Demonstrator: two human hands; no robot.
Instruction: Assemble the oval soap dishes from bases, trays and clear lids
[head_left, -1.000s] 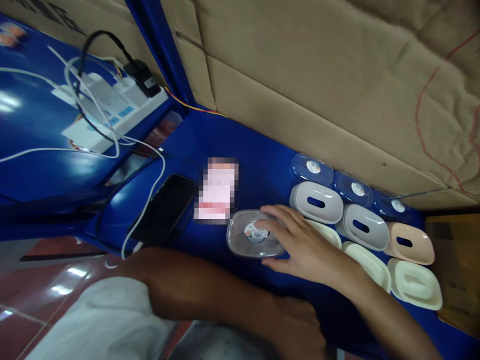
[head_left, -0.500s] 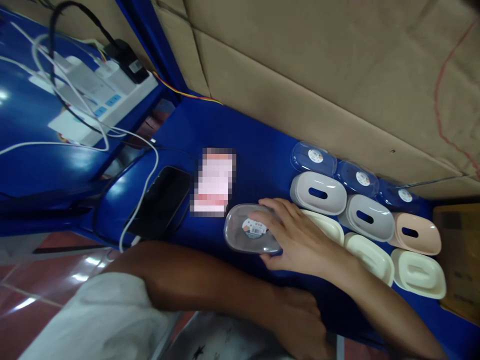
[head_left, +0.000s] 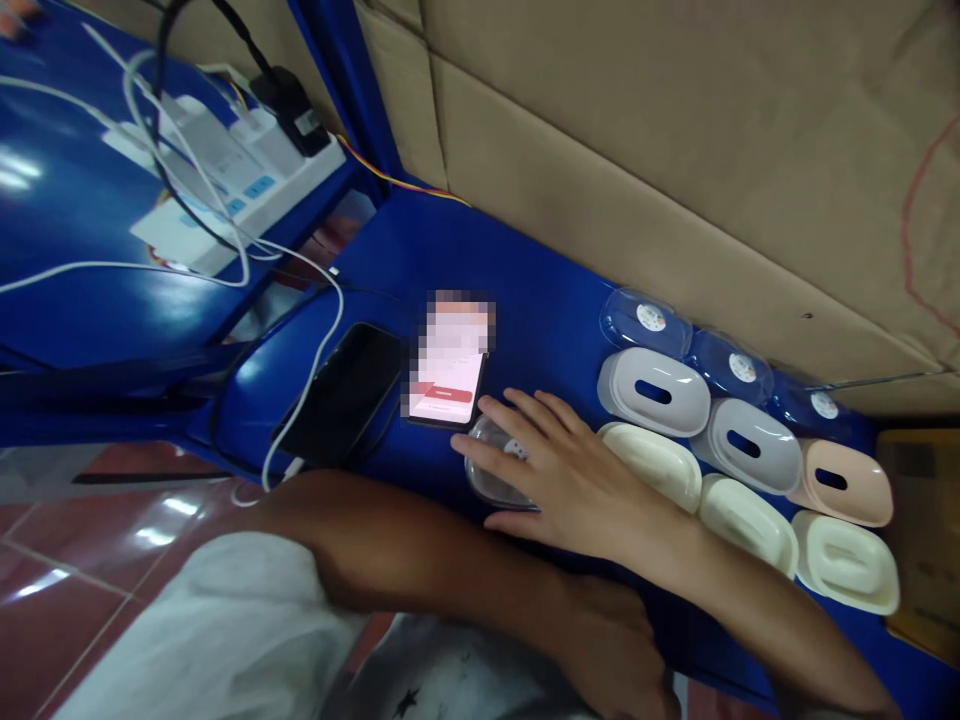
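My right hand (head_left: 570, 470) reaches in from the lower right with its fingers spread over a soap box (head_left: 491, 465) that has a clear lid and a round label. The hand covers the right part of the box. My left hand (head_left: 619, 640) is curled at the bottom, below the right wrist; what its fingers close on, if anything, is hidden. Beside the right hand stand cream soap dish bases (head_left: 750, 525). Behind them sit slotted trays, two grey (head_left: 679, 390) and one peach (head_left: 851, 480). Clear lids (head_left: 645, 322) with round stickers line the back.
A phone with a lit screen (head_left: 450, 375) lies just left of the soap box, and a dark phone (head_left: 341, 395) farther left. A white power strip (head_left: 217, 235) with plugs and cables is on another blue surface. Brown cardboard (head_left: 637, 130) walls the back; a brown box (head_left: 922, 530) stands at right.
My right hand has gone from gripping the soap box's right end to lying over it with fingers spread. The left hand keeps its place. The whole view has shifted slightly.
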